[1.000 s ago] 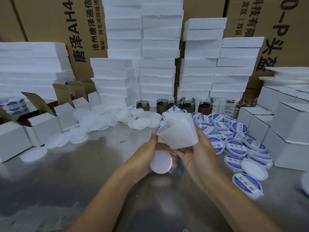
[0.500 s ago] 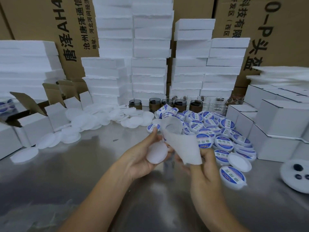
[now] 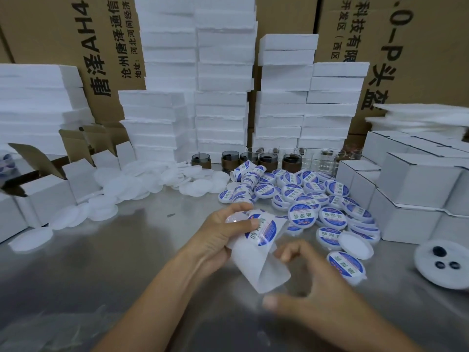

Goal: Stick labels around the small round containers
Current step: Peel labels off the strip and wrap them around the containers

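My left hand grips a small round container with a white top, and its thumb pins a white backing strip against it. A round blue-and-white label sits on that strip by the thumb. The strip curls down toward my right hand, whose fingers are loosely curled beside the strip's edge and hold nothing that I can see. A pile of labelled containers lies just behind and right of both hands on the metal table.
Plain white lids are spread at the back left, near open white cartons. Shut white boxes stack at the right, and a white disc with dark pieces lies in front. Foam block stacks and dark jars line the back.
My right hand has let go of the backing strip and dropped lower right. My left hand now pins the strip and the blue label against the container.
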### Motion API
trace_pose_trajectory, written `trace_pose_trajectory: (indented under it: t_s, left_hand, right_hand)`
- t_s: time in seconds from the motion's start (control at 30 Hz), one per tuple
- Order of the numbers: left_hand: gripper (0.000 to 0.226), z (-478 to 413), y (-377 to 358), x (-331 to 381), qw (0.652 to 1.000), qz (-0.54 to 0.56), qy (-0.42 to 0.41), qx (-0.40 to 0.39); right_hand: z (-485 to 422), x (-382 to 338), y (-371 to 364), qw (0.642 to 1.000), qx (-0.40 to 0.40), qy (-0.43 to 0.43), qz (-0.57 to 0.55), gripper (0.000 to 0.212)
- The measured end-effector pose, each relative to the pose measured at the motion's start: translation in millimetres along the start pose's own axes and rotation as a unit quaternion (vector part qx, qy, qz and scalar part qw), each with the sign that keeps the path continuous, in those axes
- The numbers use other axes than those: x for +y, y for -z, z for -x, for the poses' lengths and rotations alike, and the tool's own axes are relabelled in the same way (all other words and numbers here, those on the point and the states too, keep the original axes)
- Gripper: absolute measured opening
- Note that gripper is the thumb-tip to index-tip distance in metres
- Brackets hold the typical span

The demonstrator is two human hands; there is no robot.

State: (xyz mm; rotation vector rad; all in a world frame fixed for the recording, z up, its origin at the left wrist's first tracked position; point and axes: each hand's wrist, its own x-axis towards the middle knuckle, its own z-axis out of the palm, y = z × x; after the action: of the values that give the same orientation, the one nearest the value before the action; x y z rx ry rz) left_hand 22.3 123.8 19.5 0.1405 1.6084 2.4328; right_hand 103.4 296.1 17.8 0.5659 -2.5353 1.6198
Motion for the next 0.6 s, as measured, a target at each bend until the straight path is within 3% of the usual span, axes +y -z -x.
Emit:
trace_pose_trajectory:
  t_s: [0.07, 0.13, 0.2, 0.37, 0.47, 0.6]
  left_hand:
    - [0.043, 1, 0, 1, 0.997, -0.066, -0.038, -0.006]
    - [0.041, 1, 0, -1, 0.99, -0.126, -0.065, -0.014]
    - [0.04, 1, -1, -3, 0.984, -0.163, -0.075, -0.013]
    - [0.042, 2, -5, -7, 0.978, -0.194, -0.071, 0.037]
    - [0.046, -2, -6, -10, 0.974, -0.205, -0.033, 0.092]
    - [0.022, 0, -8, -11, 0.976, -0.21, -0.012, 0.06]
  right_hand:
    - [-13, -5, 6, 0.98, 0.052, -0.119, -0.152, 0.041]
    - [-33, -5, 11, 0.94, 0.084, -0.236, -0.232, 0.05]
    - [-47, -2, 11, 0.912, 0.077, -0.277, -0.292, 0.047]
    - [-67, 8, 4, 0.927, 0.091, -0.208, -0.299, 0.011]
    - [-73, 16, 1, 0.933, 0.137, -0.176, -0.283, 0.017]
    - [-68, 31, -3, 0.971, 0.233, -0.036, -0.035, 0.038]
